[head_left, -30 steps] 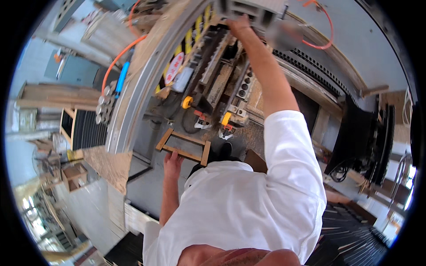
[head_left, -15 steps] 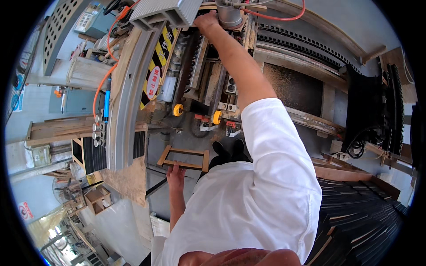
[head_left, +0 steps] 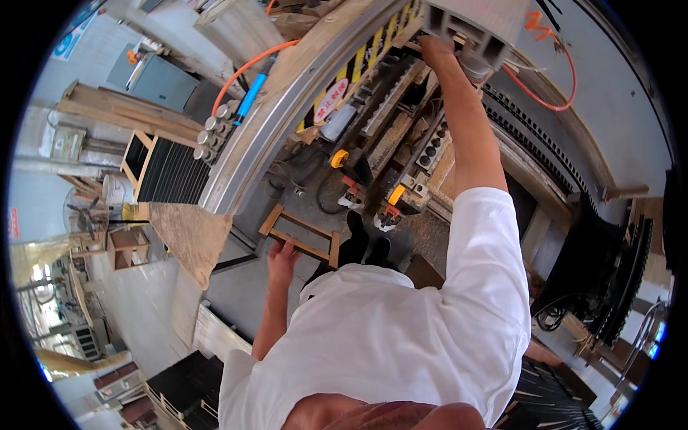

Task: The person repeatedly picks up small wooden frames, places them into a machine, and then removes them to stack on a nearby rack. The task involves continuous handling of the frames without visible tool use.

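My left hand is closed on the near rail of a small rectangular wooden frame. It holds the frame low, beside my legs and above the grey floor. My right arm stretches far forward over a woodworking machine. At the machine's far end, my right hand is next to a grey metal cylinder under a ribbed aluminium beam. The fingers of that hand are mostly hidden, so what they touch cannot be made out.
A long metal-edged rail with a yellow-and-black warning strip runs along the machine's left side. Dark strips are stacked beyond it. Yellow knobs jut from the near end. An orange hose crosses at left.
The view has turned, so the machine now sits tilted and farther right. My right hand stays at the machine's far end; my left hand keeps hold of the wooden frame.
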The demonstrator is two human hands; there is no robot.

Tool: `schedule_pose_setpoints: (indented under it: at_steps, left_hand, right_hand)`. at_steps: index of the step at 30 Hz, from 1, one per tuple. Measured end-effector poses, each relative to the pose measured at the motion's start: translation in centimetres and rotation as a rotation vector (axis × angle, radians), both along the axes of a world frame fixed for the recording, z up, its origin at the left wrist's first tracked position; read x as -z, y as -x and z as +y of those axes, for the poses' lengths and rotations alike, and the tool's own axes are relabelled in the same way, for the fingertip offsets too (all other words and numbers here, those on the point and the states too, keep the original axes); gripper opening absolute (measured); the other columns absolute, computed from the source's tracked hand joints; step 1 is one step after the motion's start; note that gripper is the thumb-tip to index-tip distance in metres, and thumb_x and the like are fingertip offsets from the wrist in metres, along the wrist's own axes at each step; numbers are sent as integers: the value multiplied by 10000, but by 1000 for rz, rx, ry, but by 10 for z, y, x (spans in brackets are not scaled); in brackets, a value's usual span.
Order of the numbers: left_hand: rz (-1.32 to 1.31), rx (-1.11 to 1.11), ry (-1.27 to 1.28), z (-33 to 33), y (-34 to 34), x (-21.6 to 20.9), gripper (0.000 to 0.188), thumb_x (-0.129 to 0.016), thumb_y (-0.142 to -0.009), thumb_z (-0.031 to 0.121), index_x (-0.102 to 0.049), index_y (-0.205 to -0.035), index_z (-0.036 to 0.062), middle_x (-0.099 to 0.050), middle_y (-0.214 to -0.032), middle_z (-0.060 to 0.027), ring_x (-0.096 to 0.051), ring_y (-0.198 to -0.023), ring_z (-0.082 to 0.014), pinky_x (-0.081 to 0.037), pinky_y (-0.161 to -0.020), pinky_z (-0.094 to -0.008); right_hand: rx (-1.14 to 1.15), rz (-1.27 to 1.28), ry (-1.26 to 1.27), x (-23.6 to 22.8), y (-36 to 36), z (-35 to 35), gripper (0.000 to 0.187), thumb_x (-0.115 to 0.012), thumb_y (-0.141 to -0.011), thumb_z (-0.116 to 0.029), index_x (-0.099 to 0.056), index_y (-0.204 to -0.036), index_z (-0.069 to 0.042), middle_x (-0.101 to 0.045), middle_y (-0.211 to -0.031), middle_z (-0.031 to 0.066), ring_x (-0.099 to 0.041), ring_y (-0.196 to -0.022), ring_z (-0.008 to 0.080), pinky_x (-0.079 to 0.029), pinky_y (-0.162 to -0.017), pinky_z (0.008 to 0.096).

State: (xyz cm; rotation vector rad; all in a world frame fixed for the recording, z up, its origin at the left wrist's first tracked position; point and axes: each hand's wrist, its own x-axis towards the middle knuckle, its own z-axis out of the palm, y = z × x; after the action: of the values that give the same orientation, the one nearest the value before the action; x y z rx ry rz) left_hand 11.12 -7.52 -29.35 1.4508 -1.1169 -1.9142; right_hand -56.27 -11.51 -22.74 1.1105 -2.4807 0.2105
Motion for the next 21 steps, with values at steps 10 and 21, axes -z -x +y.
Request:
schedule_pose_setpoints:
  at_steps: [10, 21]
  left_hand:
    - [-130, 134, 378, -17, -1, -72, 168, -632, -906, 150, -640, -1036, 44, -627, -909, 24, -543, -848, -59, -443, -731, -241]
    - [-12, -93, 702, -95, -96, -229, 254, -514, -975, 160, -598, -1141, -13, -674, -1001, -74, -628, -902, -146, -489, -860, -304]
  right_hand:
    - [-14, -176, -406, -28, -7, 7, 181, -586, -877, -155, -644, -1042, -110, -676, -1060, 121, -648, -1006, 322, -536, -779, 482]
    - [87, -61, -551, -48, -42, 14, 218, -586, -931, -137, -607, -1144, -101, -673, -1087, 116, -661, -964, 306, -522, -819, 482]
